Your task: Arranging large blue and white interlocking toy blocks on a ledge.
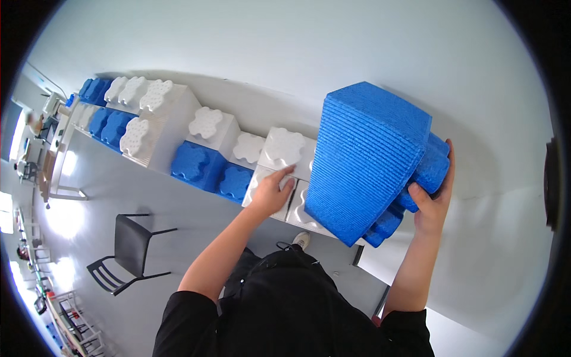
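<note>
My right hand [432,201] grips a large blue foam building block [366,156] by the rounded studs [430,163] on its side. The block is tilted, its ribbed face towards me, above the right end of a stepped row of similar blocks. My left hand [273,192] is at a white block [283,147] in that row, fingers apart and holding nothing; whether the fingertips touch it I cannot tell. Left of it stand a blue block [191,163] and another white block [206,122]. The held block hides part of the row.
The row runs along a pale wall [285,53] to a taller stack of white and blue blocks [154,111]. A black chair [133,245] stands on the grey floor at left. Tables line the far left, where a person [35,124] is seen. A dark object [551,184] is at the right wall.
</note>
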`<state>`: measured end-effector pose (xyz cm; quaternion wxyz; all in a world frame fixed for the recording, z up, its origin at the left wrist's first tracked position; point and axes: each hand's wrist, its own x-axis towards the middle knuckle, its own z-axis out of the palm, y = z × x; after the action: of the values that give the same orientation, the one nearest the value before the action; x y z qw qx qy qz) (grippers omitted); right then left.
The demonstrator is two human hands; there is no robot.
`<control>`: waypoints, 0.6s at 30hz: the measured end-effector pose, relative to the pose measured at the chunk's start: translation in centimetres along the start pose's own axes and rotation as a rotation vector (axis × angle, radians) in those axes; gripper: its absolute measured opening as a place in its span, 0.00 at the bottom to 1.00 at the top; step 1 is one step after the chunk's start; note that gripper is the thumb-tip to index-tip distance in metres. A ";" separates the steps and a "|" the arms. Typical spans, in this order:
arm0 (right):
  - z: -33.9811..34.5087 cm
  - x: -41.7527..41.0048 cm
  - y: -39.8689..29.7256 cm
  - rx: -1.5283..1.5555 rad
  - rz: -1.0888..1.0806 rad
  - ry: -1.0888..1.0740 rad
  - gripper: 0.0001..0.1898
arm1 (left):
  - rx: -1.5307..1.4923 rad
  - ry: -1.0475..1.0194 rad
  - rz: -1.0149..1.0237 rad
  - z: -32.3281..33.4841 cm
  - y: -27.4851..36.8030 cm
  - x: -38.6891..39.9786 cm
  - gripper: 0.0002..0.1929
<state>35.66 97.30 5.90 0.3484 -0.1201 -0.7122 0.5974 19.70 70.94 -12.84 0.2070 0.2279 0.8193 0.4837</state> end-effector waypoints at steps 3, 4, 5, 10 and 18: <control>3.9 -1.9 1.0 0.072 0.080 0.115 0.64 | -0.285 -0.182 -0.017 -3.7 0.7 -4.1 0.23; 5.7 -2.4 1.2 0.118 0.138 0.162 0.63 | -0.282 -0.179 -0.014 -4.9 -0.6 -5.6 0.23; 7.5 -2.9 1.3 0.164 0.195 0.209 0.61 | -0.510 -0.196 -0.184 -6.2 -2.3 -7.3 0.27; 16.5 -4.3 1.9 0.035 0.290 0.334 0.57 | -0.940 -0.307 -0.433 -13.2 -6.4 -12.4 0.42; 27.1 -5.2 -2.4 -0.465 0.227 0.165 0.65 | -0.779 -0.369 -0.268 -19.7 -7.0 -15.2 0.47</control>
<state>22.72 72.81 5.17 0.2992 -0.3245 -0.7813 0.4413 19.80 45.43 -8.47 0.4807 0.1072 0.5477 0.6764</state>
